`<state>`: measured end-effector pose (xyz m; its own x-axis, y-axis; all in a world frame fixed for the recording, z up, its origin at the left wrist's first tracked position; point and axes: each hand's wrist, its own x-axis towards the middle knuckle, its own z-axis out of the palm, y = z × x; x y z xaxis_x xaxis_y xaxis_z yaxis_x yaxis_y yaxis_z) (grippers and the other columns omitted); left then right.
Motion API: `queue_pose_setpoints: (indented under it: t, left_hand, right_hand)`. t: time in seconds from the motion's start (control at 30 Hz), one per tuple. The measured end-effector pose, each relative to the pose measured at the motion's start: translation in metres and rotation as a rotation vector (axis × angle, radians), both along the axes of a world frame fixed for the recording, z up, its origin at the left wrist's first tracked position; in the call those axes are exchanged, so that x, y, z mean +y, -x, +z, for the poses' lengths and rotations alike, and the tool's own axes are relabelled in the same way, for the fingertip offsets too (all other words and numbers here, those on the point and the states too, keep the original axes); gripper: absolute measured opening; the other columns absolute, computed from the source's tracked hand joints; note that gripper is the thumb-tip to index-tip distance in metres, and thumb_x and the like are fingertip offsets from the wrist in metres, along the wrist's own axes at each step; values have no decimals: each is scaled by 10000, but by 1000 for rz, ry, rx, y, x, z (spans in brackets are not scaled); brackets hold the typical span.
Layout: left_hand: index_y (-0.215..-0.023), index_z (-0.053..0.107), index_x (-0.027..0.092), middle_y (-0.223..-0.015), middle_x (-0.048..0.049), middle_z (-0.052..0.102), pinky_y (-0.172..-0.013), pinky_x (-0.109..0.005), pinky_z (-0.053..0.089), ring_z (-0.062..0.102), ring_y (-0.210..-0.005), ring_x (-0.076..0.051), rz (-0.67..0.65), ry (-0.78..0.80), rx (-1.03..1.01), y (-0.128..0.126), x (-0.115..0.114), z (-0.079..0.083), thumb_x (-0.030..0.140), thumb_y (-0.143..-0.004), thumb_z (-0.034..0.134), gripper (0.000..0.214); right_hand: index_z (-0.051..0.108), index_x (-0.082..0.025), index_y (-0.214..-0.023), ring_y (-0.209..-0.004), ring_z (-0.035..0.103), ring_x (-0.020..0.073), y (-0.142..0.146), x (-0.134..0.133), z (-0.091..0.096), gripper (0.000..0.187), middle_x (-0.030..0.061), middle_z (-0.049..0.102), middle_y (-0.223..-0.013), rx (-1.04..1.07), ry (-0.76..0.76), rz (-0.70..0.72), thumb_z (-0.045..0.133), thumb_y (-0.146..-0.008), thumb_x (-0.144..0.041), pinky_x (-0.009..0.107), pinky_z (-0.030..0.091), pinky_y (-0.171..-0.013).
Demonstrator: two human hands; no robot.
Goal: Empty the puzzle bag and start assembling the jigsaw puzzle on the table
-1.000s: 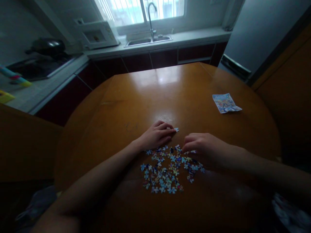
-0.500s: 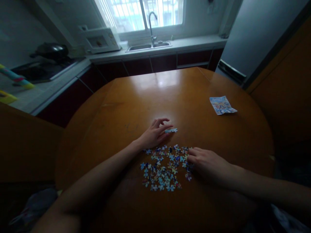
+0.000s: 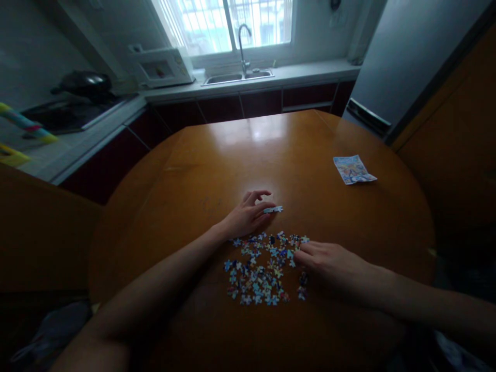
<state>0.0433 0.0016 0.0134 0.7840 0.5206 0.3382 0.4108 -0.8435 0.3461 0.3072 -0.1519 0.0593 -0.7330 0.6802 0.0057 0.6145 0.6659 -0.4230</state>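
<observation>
Loose jigsaw puzzle pieces [image 3: 258, 281], mostly blue and white with some darker ones, lie spread on the wooden table in front of me. My left hand [image 3: 251, 211] rests beyond them, its fingers apart. Its index finger touches or nearly touches a short strip of joined puzzle pieces [image 3: 274, 209], and the thumb lies on the near side of it. At the right edge of the spread, my right hand [image 3: 321, 258] is closed, fingers curled down among the pieces. Its fingertips are partly hidden, so anything pinched there does not show clearly.
A creased printed sheet [image 3: 353, 169] lies on the right of the round wooden table [image 3: 217, 155]. Behind it are a counter with a sink [image 3: 238, 76], a microwave [image 3: 163, 68] and a stove with a black pan [image 3: 87, 82]. A fridge [image 3: 411, 57] stands at right.
My right hand has shifted slightly left and toward me over the pieces. A few pieces near its wrist side now lie closer to me. My left hand and the strip are almost unmoved.
</observation>
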Motion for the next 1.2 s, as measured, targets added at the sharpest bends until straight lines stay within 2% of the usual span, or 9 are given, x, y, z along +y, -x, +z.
queue_pose_setpoints:
  t: [0.1, 0.17, 0.23, 0.3, 0.47, 0.67, 0.93, 1.07, 1.2]
  left_hand:
    - [-1293, 630, 305, -1452, -82, 477, -1065, -479, 494, 465, -1262, -257, -6, -31, 8, 0, 0, 1, 310, -1011, 573, 288]
    - [-1291, 634, 297, -1447, -71, 512, -1076, -480, 477, 458, -1284, -262, -21, -68, 19, -1, -1, 1, 301, -1014, 565, 286]
    - [-1331, 611, 287, -1454, -54, 541, -1107, -480, 442, 460, -1298, -257, -56, -114, 38, -2, -1, 2, 295, -1018, 556, 318]
    - [-1395, 565, 282, -1459, -39, 560, -1133, -468, 413, 467, -1304, -248, -94, -152, 57, -3, -2, 3, 302, -1020, 554, 376]
    - [-1330, 609, 253, -1265, -52, 675, -1021, -402, 487, 553, -1153, -221, -56, -201, -3, -8, -8, 8, 300, -1012, 574, 323]
    - [-1110, 667, 201, -989, -45, 715, -835, -344, 534, 592, -938, -195, 98, -279, -244, -17, -13, 15, 366, -943, 698, 237]
    - [-1030, 703, 231, -895, -9, 718, -778, -310, 506, 597, -830, -160, 37, -317, -275, -19, -17, 16, 314, -924, 721, 137]
    - [-1037, 707, 238, -895, -12, 716, -771, -313, 500, 597, -834, -163, 41, -314, -291, -19, -18, 16, 299, -908, 725, 144]
    - [-1025, 704, 232, -902, -14, 715, -773, -313, 498, 596, -846, -163, 45, -283, -295, -18, -18, 16, 273, -906, 719, 127]
  right_hand:
    - [700, -197, -1148, -799, 648, 155, -9, 20, 17, 271, 66, 697, -992, 263, 84, -104, 564, -935, -99, 286, 542, -710]
    - [743, -195, -1028, -787, 656, 148, -13, 40, 21, 182, 61, 709, -930, 481, 71, -212, 574, -962, -175, 277, 533, -687]
    - [753, -192, -942, -770, 675, 160, -16, 62, 17, 115, 55, 731, -872, 639, 69, -355, 647, -922, -234, 293, 540, -677]
    - [745, -181, -910, -706, 690, 166, -18, 84, 9, 107, 50, 741, -796, 762, 162, -477, 706, -868, -272, 306, 554, -646]
    - [764, -150, -908, -614, 682, 171, -11, 117, -12, 230, 61, 738, -709, 915, 317, -589, 790, -771, -334, 320, 564, -579]
    - [777, -155, -884, -733, 746, 214, 19, 115, -27, 261, 96, 786, -832, 999, 539, -641, 834, -718, -348, 373, 617, -711]
    - [760, -160, -857, -706, 743, 200, 30, 100, -24, 273, 90, 784, -781, 1030, 633, -622, 847, -725, -383, 328, 590, -648]
    - [757, -164, -854, -692, 723, 188, 30, 98, -26, 228, 79, 771, -771, 992, 533, -574, 813, -778, -371, 320, 571, -630]
    - [750, -189, -860, -763, 685, 174, 29, 97, -30, 128, 68, 743, -856, 912, 160, -400, 746, -858, -317, 321, 562, -667]
